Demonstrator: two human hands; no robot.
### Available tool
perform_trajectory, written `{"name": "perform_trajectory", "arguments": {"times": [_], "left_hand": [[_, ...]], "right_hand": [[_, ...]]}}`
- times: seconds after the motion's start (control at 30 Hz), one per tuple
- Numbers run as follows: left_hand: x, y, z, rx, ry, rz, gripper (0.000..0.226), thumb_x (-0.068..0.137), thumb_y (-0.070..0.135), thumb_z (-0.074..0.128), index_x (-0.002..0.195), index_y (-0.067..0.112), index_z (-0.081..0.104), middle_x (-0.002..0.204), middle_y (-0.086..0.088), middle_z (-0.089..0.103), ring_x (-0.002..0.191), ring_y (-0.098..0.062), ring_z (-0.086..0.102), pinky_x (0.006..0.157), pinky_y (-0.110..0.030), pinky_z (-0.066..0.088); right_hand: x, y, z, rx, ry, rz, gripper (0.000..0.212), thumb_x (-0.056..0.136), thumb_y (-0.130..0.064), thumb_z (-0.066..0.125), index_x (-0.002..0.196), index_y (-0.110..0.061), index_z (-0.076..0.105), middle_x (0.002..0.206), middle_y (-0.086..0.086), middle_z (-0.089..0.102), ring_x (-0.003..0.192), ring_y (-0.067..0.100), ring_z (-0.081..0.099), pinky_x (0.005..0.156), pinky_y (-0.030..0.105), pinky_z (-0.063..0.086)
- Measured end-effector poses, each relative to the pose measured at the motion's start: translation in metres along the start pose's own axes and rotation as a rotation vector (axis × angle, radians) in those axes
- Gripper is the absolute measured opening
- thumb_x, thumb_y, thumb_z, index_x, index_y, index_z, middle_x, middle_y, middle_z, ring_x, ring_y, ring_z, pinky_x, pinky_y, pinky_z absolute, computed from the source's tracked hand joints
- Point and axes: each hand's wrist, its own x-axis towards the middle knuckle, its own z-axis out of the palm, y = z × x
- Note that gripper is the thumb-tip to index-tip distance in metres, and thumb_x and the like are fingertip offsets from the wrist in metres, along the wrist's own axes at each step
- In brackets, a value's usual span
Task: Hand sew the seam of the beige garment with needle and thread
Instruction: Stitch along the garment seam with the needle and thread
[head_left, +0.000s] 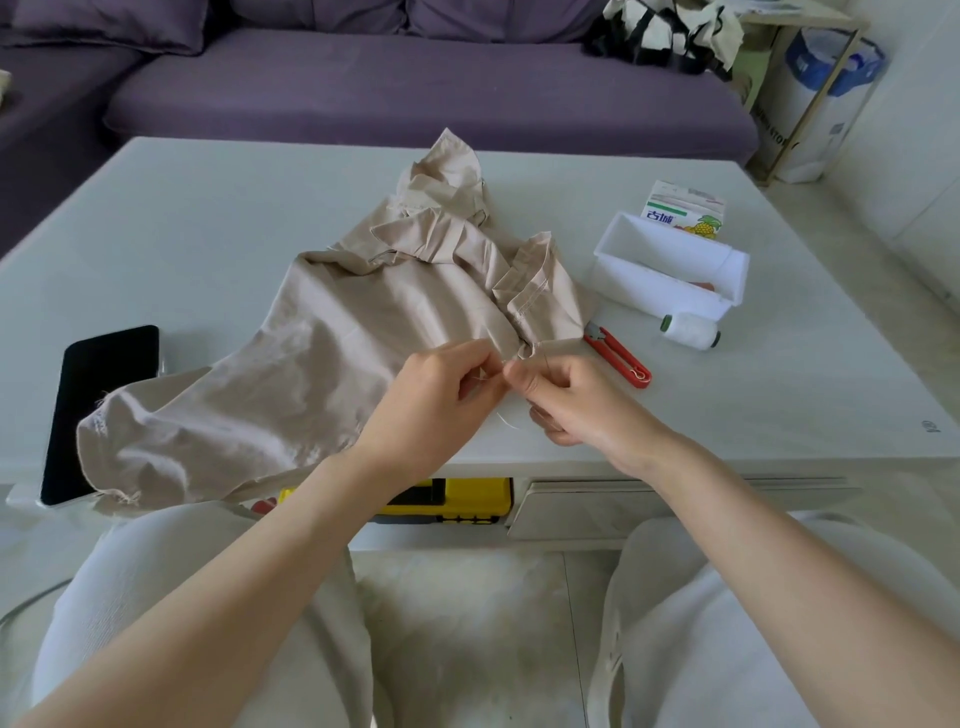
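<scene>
The beige garment (332, 343) lies crumpled across the white table (208, 218), one end hanging over the front edge. My left hand (441, 400) pinches the garment's seam edge near the table's front. My right hand (566, 400) is right beside it, fingers curled and pinching at the same seam, where a thin needle seems to stick up. A fine white thread (506, 422) loops below and between the two hands. The needle itself is too small to make out clearly.
Red thread snips (621, 356) and a white thread spool (691, 330) lie right of the hands. Behind them stand a white open box (670, 265) and a small carton (685, 208). A black phone (98, 410) lies at the left. A purple sofa (415, 88) is beyond the table.
</scene>
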Motion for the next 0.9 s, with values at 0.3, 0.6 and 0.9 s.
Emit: {"name": "perform_trajectory", "arguments": {"times": [0.3, 0.6, 0.9], "left_hand": [[-0.002, -0.002, -0.001, 0.010, -0.012, -0.041, 0.016, 0.091, 0.020, 0.061, 0.075, 0.020, 0.057, 0.058, 0.003, 0.042, 0.059, -0.013, 0.037, 0.052, -0.018, 0.029], [-0.007, 0.010, -0.012, -0.158, -0.069, -0.036, 0.016, 0.092, 0.017, 0.059, 0.078, 0.011, 0.060, 0.070, 0.006, 0.054, 0.068, -0.009, 0.047, 0.063, -0.013, 0.035], [-0.014, 0.023, -0.020, -0.373, -0.248, -0.010, 0.014, 0.090, 0.013, 0.063, 0.076, 0.015, 0.062, 0.063, 0.008, 0.053, 0.061, -0.004, 0.044, 0.061, -0.010, 0.034]], "right_hand": [[-0.001, -0.001, -0.006, -0.206, 0.052, 0.056, 0.018, 0.089, -0.025, 0.061, 0.080, -0.010, 0.067, 0.035, -0.016, 0.037, 0.034, 0.004, 0.025, 0.039, 0.013, 0.021], [0.013, 0.020, -0.028, -0.267, 0.495, 0.110, 0.024, 0.089, -0.034, 0.063, 0.067, -0.026, 0.069, 0.050, -0.015, 0.050, 0.044, 0.008, 0.032, 0.055, 0.026, 0.032], [0.016, 0.030, -0.028, -0.451, 0.627, 0.059, 0.036, 0.094, -0.032, 0.054, 0.088, -0.001, 0.071, 0.056, 0.001, 0.053, 0.060, 0.011, 0.044, 0.061, 0.024, 0.035]]}}
